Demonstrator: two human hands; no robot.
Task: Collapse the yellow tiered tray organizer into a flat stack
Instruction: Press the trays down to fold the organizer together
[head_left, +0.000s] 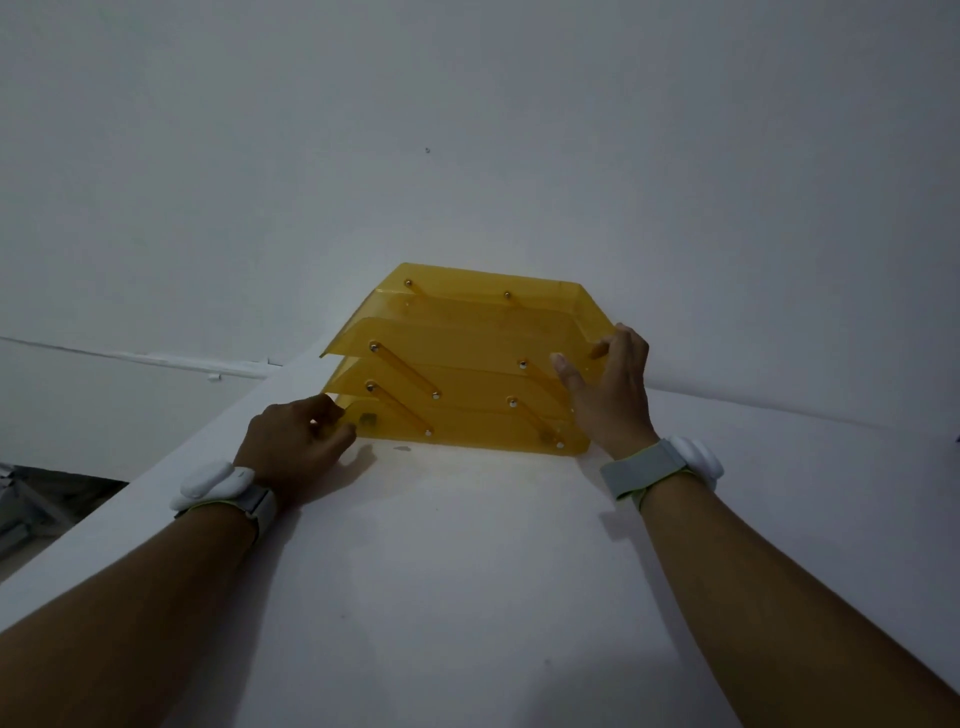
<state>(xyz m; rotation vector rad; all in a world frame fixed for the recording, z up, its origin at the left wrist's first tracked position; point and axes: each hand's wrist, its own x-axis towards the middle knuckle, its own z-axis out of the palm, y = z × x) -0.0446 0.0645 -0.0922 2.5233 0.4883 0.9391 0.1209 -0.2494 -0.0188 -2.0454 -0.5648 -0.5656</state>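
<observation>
Hands on a yellow organizer at the far end of a white table.

Left hand (298, 441) is curled at the organizer's (457, 364) lower left corner, fingers pinching the edge of the bottom tray. The organizer stands on the table (467, 571) close to the wall (467, 130), its translucent trays still stepped in tiers, joined by slanted link arms with metal rivets. Right hand (610, 395) grips the right side of the upper trays, thumb on the front face and fingers wrapped over the edge. Both wrists carry grey bands (644, 467) with white pods.
</observation>
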